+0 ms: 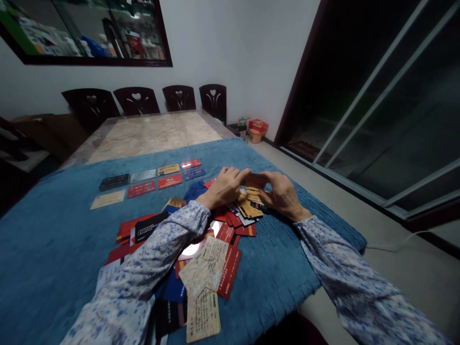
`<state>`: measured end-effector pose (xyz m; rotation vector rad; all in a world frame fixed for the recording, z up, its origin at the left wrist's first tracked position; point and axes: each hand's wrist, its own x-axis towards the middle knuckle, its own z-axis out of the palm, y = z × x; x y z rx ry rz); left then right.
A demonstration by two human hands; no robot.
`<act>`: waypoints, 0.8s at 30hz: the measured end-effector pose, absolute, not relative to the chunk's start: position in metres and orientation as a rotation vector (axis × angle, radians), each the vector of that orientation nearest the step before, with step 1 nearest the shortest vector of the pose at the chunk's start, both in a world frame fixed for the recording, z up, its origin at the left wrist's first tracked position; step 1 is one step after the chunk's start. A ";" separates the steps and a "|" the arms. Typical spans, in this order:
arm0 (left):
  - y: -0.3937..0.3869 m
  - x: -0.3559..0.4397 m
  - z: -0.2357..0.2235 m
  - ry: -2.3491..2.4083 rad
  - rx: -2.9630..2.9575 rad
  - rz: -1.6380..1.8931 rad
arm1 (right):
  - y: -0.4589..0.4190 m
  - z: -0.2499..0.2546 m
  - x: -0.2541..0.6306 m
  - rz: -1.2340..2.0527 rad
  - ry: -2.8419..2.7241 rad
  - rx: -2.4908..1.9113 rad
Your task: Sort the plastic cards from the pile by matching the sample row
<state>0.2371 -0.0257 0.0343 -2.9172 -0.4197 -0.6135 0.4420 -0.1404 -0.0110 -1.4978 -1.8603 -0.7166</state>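
- Sleeves, two, pale with a blue floral print: left [179, 230] lying across loose cards, right [345, 273] reaching in from the lower right corner.
- Cream cards [203, 316], several, overlapping at the near end of the heap, printed with dark text.
- Red card [231, 273], white lettering, tilted partly beneath the cream ones.
- Black card [151, 227], white print, atop red ones on the far side of the left forearm.
- Blue cloth [273, 273], textured, spread under all the cards.
- Yellow cards [247, 209], fanned, below the hands, with red and pale ones just beside.
- Left hand [228, 186] and right hand [282, 194], above the far end of the heap, thumbs and fingers pinching opposite ends of one item.
- Held card [256, 180], brownish, raised between both hands; whether single or a small stack cannot be told.
- Laid-out cards, two rows, left of the hands: nearer row cream [108, 200], red, red, blue; farther row black [114, 181], silvery, yellow, red.
- Tabletop [154, 129], marble-patterned, bare beyond the cloth.
- Chairs [136, 100], four, dark, heart cut-outs in the backs.
- Orange tub [255, 137], on the floor near the wall.
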 end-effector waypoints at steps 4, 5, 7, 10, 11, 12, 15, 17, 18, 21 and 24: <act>-0.026 0.237 0.039 -0.400 -2.854 -0.593 | -0.138 -0.011 0.442 -0.712 -1.863 -1.461; -0.026 0.236 0.040 -0.397 -2.841 -0.588 | -0.138 -0.010 0.442 -0.714 -1.859 -1.454; -0.025 0.235 0.041 -0.396 -2.820 -0.581 | -0.137 -0.010 0.441 -0.731 -1.846 -1.449; -0.023 0.231 0.040 -0.411 -2.806 -0.609 | -0.136 -0.009 0.439 -0.769 -1.827 -1.461; -0.021 0.229 0.039 -0.422 -2.806 -0.628 | -0.135 -0.008 0.439 -0.768 -1.831 -1.468; -0.020 0.228 0.038 -0.437 -2.806 -0.649 | -0.134 -0.008 0.438 -0.757 -1.843 -1.472; -0.015 0.221 0.036 -0.476 -2.820 -0.688 | -0.129 -0.006 0.436 -0.706 -1.901 -1.459; -0.012 0.216 0.036 -0.490 -2.847 -0.687 | -0.126 -0.003 0.433 -0.671 -1.935 -1.449; -0.011 0.213 0.037 -0.494 -2.863 -0.682 | -0.124 -0.001 0.432 -0.651 -1.950 -1.448; -0.008 0.203 0.039 -0.517 -2.895 -0.679 | -0.118 0.004 0.428 -0.577 -1.997 -1.444; -0.005 0.193 0.041 -0.544 -2.909 -0.693 | -0.111 0.008 0.422 -0.530 -2.036 -1.433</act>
